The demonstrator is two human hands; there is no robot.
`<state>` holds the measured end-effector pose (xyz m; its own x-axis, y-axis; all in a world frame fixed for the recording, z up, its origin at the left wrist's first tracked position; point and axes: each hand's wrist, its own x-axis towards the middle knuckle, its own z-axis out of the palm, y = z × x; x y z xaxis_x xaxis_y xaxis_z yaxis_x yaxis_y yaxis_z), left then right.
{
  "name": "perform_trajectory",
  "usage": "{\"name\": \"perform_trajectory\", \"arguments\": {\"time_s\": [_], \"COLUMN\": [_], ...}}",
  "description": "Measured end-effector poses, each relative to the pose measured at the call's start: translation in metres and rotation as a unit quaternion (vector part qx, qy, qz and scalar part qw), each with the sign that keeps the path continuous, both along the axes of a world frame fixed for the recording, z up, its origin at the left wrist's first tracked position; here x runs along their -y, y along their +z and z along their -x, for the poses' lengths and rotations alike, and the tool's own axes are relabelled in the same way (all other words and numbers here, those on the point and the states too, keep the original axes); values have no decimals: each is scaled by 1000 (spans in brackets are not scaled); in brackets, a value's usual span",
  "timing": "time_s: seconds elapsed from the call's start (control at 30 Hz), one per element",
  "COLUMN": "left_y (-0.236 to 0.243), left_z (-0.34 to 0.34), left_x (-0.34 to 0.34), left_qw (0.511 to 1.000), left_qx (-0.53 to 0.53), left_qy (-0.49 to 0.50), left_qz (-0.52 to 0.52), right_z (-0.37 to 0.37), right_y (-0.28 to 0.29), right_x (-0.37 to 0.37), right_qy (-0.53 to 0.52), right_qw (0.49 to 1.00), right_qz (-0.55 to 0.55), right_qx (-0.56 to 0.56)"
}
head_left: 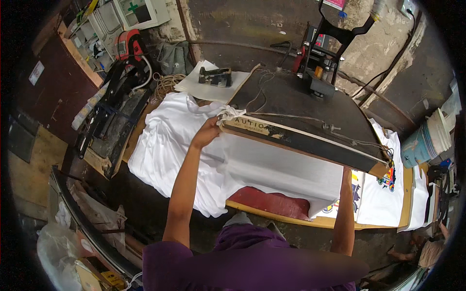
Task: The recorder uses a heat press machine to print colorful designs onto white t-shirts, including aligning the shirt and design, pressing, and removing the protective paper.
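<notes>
Head view: press plate (pixel 301 104) slants lengthwise down rightward; left hand (pixel 209 132) clasps corner (pixel 230 125); right hand hidden, grip unclear.

I see the left grip (pixel 208 132) at the heat press plate's (pixel 291 104) corner; white fabric (pixel 167 138) at nine o'clock; a bucket (pixel 418 148) at three.

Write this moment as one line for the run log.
left hand: at left end of dark plate | right hand: hidden by plate | white cloth: partly covering red surface, bunched at left
</notes>
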<state>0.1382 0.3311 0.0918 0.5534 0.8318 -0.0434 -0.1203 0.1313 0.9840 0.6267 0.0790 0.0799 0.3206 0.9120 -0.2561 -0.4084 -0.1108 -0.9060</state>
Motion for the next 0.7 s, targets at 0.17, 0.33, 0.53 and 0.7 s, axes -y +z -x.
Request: {"name": "perform_trajectory", "arguments": {"time_s": [0.17,0.33,0.53,0.7], "left_y": [14,3,11,9], "left_z": [-3,31,39,-18], "left_x": [7,-25,-24,-5], "left_qw": [974,929,903,914], "left_qx": [-183,-363,-389,-387], "left_qy": [-42,-72,-62,8], "left_qz": [-128,-26,-171,-118], "right_z": [-10,-61,-69,-82], "right_y": [-4,-29,44,29], "right_x": [-9,-14,15,35], "right_qy": [-48,-113,72,3], "right_qw": [994,980,962,948], "right_qz": [-61,-161,-9,-34], "right_qx": [-79,-20,262,315]}}
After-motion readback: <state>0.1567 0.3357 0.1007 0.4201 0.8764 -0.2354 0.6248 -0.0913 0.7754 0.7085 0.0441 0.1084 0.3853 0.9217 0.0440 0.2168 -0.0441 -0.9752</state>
